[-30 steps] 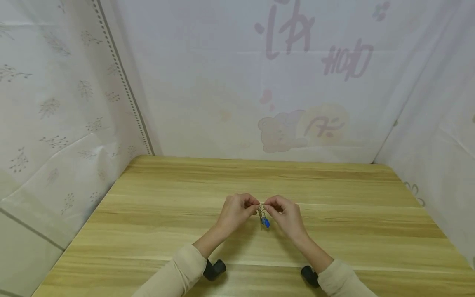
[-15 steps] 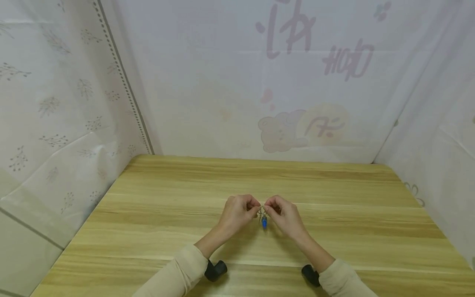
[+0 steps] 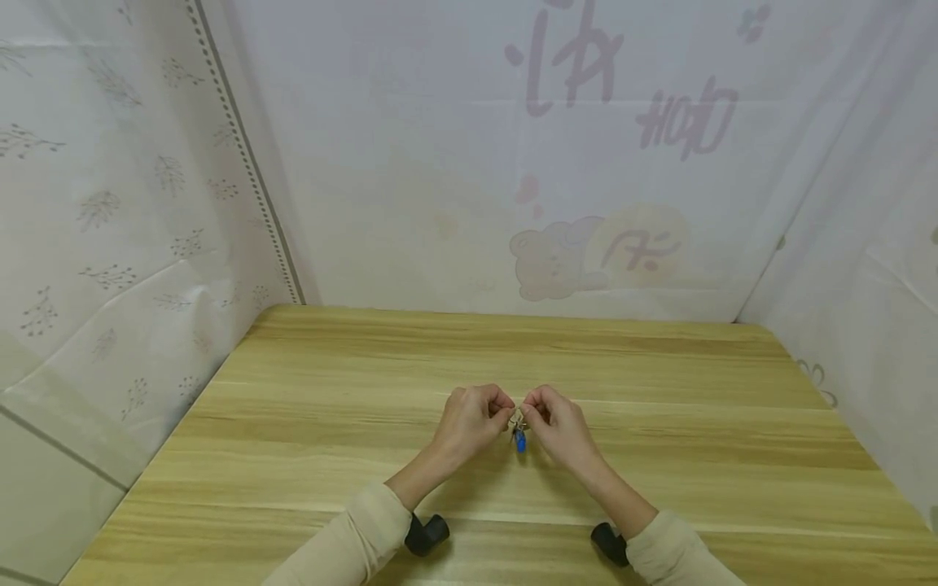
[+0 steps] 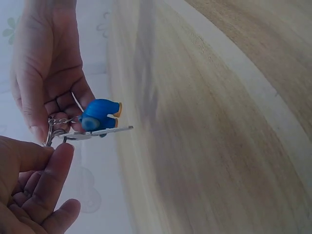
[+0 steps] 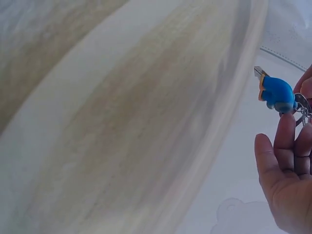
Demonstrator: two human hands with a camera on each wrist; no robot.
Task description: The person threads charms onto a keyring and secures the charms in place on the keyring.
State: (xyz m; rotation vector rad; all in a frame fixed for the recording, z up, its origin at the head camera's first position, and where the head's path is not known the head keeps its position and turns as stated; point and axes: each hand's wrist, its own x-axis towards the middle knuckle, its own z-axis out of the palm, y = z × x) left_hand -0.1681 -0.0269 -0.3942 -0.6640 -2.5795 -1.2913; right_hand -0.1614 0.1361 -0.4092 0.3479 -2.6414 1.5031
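My left hand [image 3: 466, 422] and right hand [image 3: 564, 427] meet above the middle of the table, thumb and fingertips of each pinching a metal key ring [image 4: 50, 131] from opposite sides. From the ring hangs a silver key [image 4: 117, 130]. Beside it, on a short chain, dangles a small blue figure charm [image 4: 100, 111] with yellow-orange feet. In the right wrist view the charm [image 5: 279, 92] partly covers the key, whose tip [image 5: 258, 71] sticks out past it. Fingertips hide parts of the ring.
A wood-grain table [image 3: 330, 358] lies under both hands. Pale printed cloth [image 3: 410, 163] hangs behind it and along both sides. Black wrist devices [image 3: 427, 535] show at both cuffs, close over the table's near part.
The blue charm has swung slightly left and turned, and the key now overlaps it more in the head view. Both hands keep nearly the same place on the ring.
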